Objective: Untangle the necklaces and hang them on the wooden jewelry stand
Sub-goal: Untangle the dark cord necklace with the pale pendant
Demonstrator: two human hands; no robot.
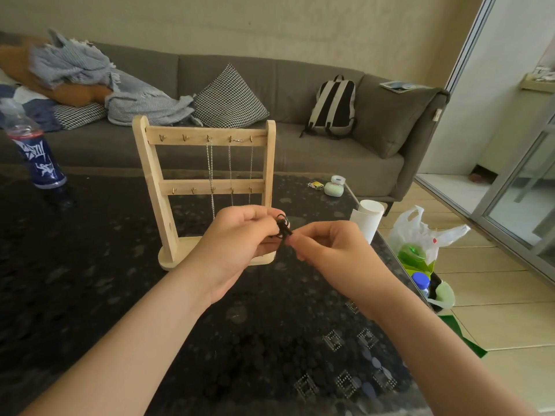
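A wooden jewelry stand (pixel 156 175) with two hook rails stands upright on the dark glass table (pixel 90 280). Silver chain necklaces (pixel 210 166) hang from the right-hand hooks of the upper rail. In front of the stand's base, my left hand (pixel 240 244) and my right hand (pixel 333 247) both pinch a small tangled black cord necklace (pixel 283 226) between their fingertips. The tangle is held in the air above the table. Part of the cord is hidden by my fingers.
A blue-labelled plastic bottle (pixel 36 151) stands at the table's far left. A white paper cup (pixel 368 220) and small items (pixel 333 187) sit near the right edge. A plastic bag (pixel 426 235) lies on the floor to the right. A grey sofa (pixel 330 157) runs behind the table.
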